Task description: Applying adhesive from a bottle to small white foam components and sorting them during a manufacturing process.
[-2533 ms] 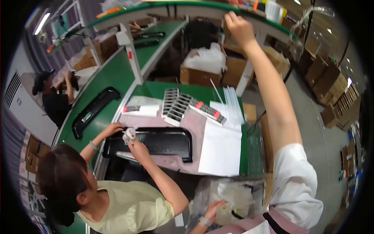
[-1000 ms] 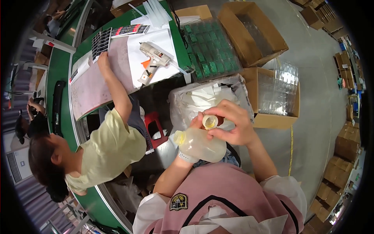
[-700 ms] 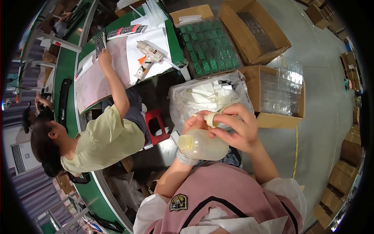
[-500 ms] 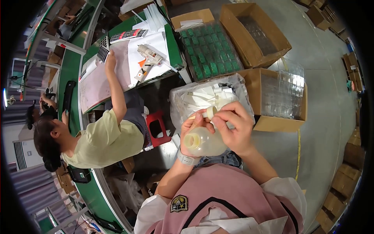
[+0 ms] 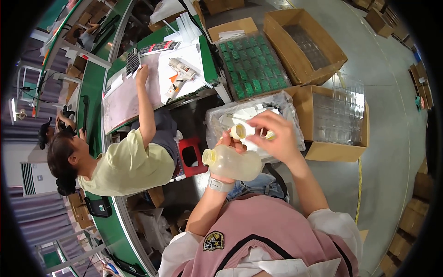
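My left hand (image 5: 229, 152) grips a clear plastic bottle (image 5: 233, 163) of pale yellowish liquid, lying on its side with its open neck pointing left. My right hand (image 5: 272, 134) holds the bottle's yellow cap (image 5: 238, 131) just above the bottle, clear of the neck. Both hands hover over a clear plastic bag (image 5: 249, 115) of white pieces standing on the floor in front of me.
A co-worker in a yellow shirt (image 5: 124, 164) sits at the green workbench (image 5: 152, 74), an arm stretched over a pink sheet. A glue gun (image 5: 181, 74) lies there. Open cardboard boxes (image 5: 304, 44) of green parts and clear trays stand on the floor. A red stool (image 5: 191, 156) stands beside me.
Earlier my right arm reached far up over the bench. Since then I look down, and my right hand has taken the cap off the bottle and lifted it away.
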The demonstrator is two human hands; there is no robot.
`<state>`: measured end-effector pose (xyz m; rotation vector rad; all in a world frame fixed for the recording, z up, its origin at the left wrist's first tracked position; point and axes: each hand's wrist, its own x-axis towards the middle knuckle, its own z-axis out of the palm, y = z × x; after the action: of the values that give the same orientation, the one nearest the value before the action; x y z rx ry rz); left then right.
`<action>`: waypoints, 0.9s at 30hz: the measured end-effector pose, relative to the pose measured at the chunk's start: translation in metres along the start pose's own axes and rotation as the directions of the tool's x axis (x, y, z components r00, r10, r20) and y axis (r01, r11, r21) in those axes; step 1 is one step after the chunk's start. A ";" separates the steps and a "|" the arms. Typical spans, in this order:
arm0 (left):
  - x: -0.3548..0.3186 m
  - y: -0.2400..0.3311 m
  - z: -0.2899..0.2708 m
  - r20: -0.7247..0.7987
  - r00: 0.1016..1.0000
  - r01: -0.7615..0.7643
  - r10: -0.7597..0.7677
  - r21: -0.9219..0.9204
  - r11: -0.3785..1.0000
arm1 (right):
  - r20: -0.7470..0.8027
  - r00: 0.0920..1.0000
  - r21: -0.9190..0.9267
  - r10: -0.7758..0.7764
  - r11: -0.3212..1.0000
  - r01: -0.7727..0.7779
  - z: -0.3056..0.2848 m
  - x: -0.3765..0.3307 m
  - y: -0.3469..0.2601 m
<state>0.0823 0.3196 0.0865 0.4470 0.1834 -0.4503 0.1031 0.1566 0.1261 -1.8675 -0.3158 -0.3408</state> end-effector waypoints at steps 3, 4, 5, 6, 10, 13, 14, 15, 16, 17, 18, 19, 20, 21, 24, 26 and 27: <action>-0.003 -0.003 -0.006 -0.094 0.990 0.100 -0.109 -0.094 0.991 | 0.046 0.969 0.046 -0.243 0.970 0.241 0.006 -0.003 0.004; -0.003 -0.003 -0.009 -0.015 0.990 0.137 -0.140 -0.117 0.984 | 0.041 0.932 0.006 -0.360 0.933 0.360 0.008 -0.004 0.007; -0.005 -0.003 -0.010 0.065 0.984 0.176 -0.168 -0.137 0.975 | 0.034 0.927 0.033 -0.373 0.928 0.372 0.009 -0.005 0.008; -0.007 -0.004 -0.010 0.065 0.984 0.176 -0.169 -0.139 0.974 | 0.036 0.928 0.032 -0.372 0.928 0.371 0.010 -0.006 0.006; -0.013 -0.003 -0.009 -0.081 0.993 0.085 -0.089 -0.053 0.995 | -0.004 0.994 0.275 -0.113 0.955 0.110 0.023 -0.018 -0.006; -0.015 -0.003 -0.012 -0.159 0.984 0.073 -0.078 -0.038 0.997 | 0.032 0.960 0.628 0.277 0.742 -0.235 0.033 -0.023 0.003; -0.016 -0.004 -0.012 -0.182 0.979 0.087 -0.095 -0.052 0.995 | 0.128 0.864 0.814 0.487 0.447 -0.372 0.036 -0.024 0.009; -0.016 -0.005 -0.014 -0.180 0.979 0.085 -0.094 -0.055 0.995 | 0.101 0.866 0.799 0.490 0.479 -0.364 0.034 -0.021 0.015; -0.017 -0.004 -0.018 -0.051 0.992 0.115 -0.118 -0.066 0.991 | 0.107 0.868 0.799 0.486 0.478 -0.366 0.032 -0.015 0.021; -0.018 -0.004 -0.020 0.078 0.987 0.149 -0.143 -0.074 0.986 | -0.070 0.909 0.571 0.411 0.764 -0.301 0.028 -0.010 0.029; -0.019 -0.004 -0.020 0.076 0.987 0.146 -0.140 -0.075 0.986 | -0.208 0.939 0.257 0.273 0.942 -0.217 0.023 -0.006 0.036; -0.021 -0.002 -0.018 0.099 0.985 0.150 -0.141 -0.091 0.985 | -0.203 0.940 0.258 0.274 0.941 -0.219 0.016 -0.005 0.040; -0.021 -0.001 -0.017 0.127 0.982 0.151 -0.138 -0.105 0.983 | -0.073 0.951 -0.099 0.301 0.946 -0.307 0.007 -0.001 0.041; -0.021 0.000 -0.018 0.128 0.983 0.145 -0.131 -0.107 0.984 | 0.039 0.930 -0.450 0.364 0.838 -0.309 0.002 0.002 0.040; -0.021 -0.001 -0.020 0.196 0.964 0.213 -0.181 -0.154 0.965 | 0.283 0.926 0.170 0.250 0.937 -0.305 -0.002 0.003 0.025; -0.019 -0.003 -0.016 0.142 0.959 0.271 -0.244 -0.215 0.938 | 0.381 0.917 0.376 0.120 0.886 -0.272 0.004 -0.002 0.026; -0.019 -0.004 -0.011 0.139 0.959 0.271 -0.245 -0.218 0.937 | 0.421 0.907 0.458 0.020 0.858 -0.232 0.010 -0.005 0.025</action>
<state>0.0632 0.3288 0.0798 0.1635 0.1874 -0.7022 0.1092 0.1582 0.0991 -1.4141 -0.5040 0.2196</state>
